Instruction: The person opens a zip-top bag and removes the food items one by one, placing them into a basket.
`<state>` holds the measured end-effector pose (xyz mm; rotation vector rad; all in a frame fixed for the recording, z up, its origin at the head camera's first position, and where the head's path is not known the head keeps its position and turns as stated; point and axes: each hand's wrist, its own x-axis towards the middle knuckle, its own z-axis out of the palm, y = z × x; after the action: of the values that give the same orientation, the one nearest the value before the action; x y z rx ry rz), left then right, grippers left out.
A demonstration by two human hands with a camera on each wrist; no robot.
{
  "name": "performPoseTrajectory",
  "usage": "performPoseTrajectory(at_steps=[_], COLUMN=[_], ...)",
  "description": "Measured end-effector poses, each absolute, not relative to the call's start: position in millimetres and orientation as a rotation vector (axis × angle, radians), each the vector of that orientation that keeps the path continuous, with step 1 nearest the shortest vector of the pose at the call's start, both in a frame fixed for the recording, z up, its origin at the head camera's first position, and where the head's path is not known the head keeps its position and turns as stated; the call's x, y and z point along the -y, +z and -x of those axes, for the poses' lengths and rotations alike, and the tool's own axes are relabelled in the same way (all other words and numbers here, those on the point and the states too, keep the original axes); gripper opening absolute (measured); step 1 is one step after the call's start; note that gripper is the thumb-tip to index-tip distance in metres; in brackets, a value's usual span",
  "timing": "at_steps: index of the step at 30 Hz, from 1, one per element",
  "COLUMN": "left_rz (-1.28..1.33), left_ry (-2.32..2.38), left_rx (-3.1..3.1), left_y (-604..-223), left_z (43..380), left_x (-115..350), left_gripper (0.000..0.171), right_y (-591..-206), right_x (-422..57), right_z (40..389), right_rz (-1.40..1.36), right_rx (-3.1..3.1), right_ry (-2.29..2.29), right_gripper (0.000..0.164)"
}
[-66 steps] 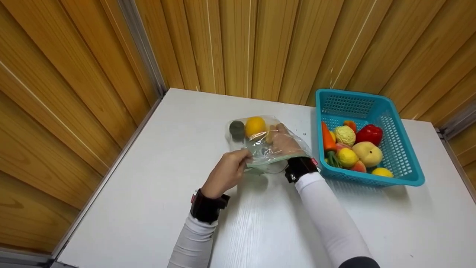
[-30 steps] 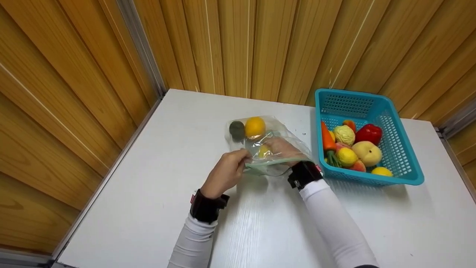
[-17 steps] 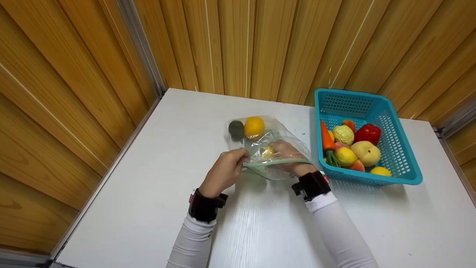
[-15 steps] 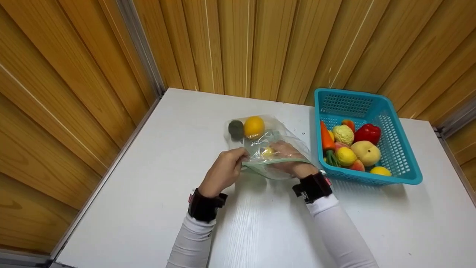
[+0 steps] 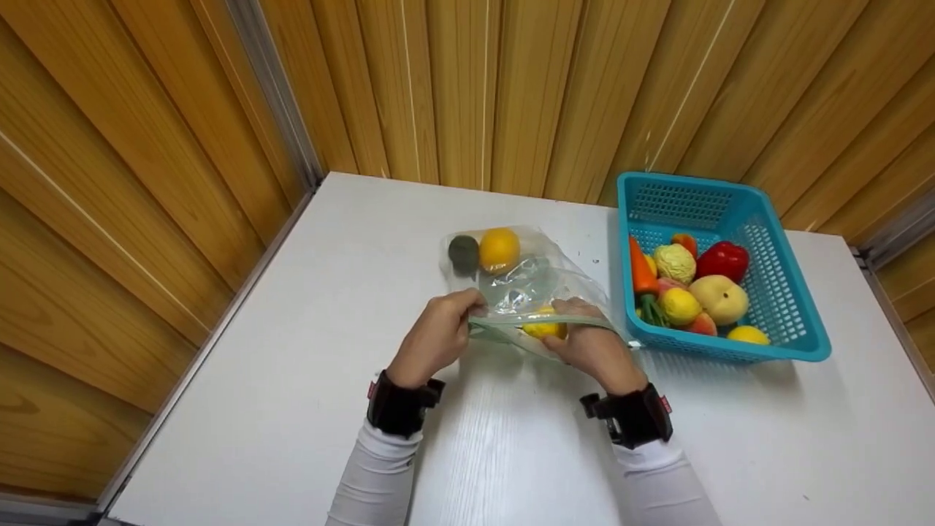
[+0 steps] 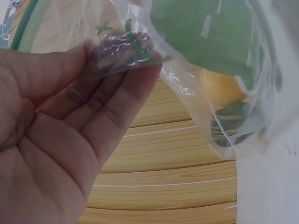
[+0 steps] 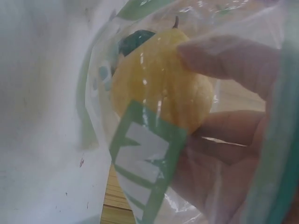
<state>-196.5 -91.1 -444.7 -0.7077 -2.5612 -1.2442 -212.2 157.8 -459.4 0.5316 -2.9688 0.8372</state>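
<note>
A clear zip bag (image 5: 511, 292) with a green strip along its mouth lies on the white table. My left hand (image 5: 440, 332) pinches the left of its mouth between thumb and fingers; the left wrist view also shows this hand (image 6: 79, 112) on the film. At the mouth, my right hand (image 5: 593, 343) grips a yellow pear (image 5: 542, 326), which is partly behind the green strip. The right wrist view shows the pear (image 7: 163, 79) with a short stem, thumb and fingers around it. Deeper in the bag sit an orange (image 5: 500, 250) and a dark green rounded fruit (image 5: 464, 255).
A teal basket (image 5: 818, 321) stands to the right of the bag. Inside are a carrot (image 5: 643, 269), a red pepper (image 5: 723, 262), a large pale yellow fruit (image 5: 719, 300), lemons (image 5: 679, 307) and other produce. Wood-grain panels (image 5: 453, 95) rise behind and left of the table.
My right hand has drawn back from deep inside the bag to its mouth, bringing the yellow pear with it. My left hand keeps its pinch, nearly unmoved. The orange and dark fruit stay put.
</note>
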Motion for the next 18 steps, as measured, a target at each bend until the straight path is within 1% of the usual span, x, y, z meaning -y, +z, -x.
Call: performPoseTrajectory(at_steps=[3,8,11,18], left_rz=[0.714,0.713,0.711,0.694], left_ry=[-1.238,-1.252,-1.249,-1.243], left_rx=[2.566,2.587,2.588,2.579], left_y=[-445,-446,-448,-450], left_z=[196,197,198,200], left_x=[91,89,90,90], left_gripper=[0.022,0.029,0.032,0.026], right_y=[-462,-463,-463,-458], right_x=[-159,-162,-161,-159], right_z=[202,194,192,191], right_rz=[-0.505,-0.448,-0.46,-0.538], right_rx=[2.938,2.948,2.955,2.946], right_ry=[0.861,0.938,0.948,0.933], right_gripper=[0.048,0.05,0.052,0.061])
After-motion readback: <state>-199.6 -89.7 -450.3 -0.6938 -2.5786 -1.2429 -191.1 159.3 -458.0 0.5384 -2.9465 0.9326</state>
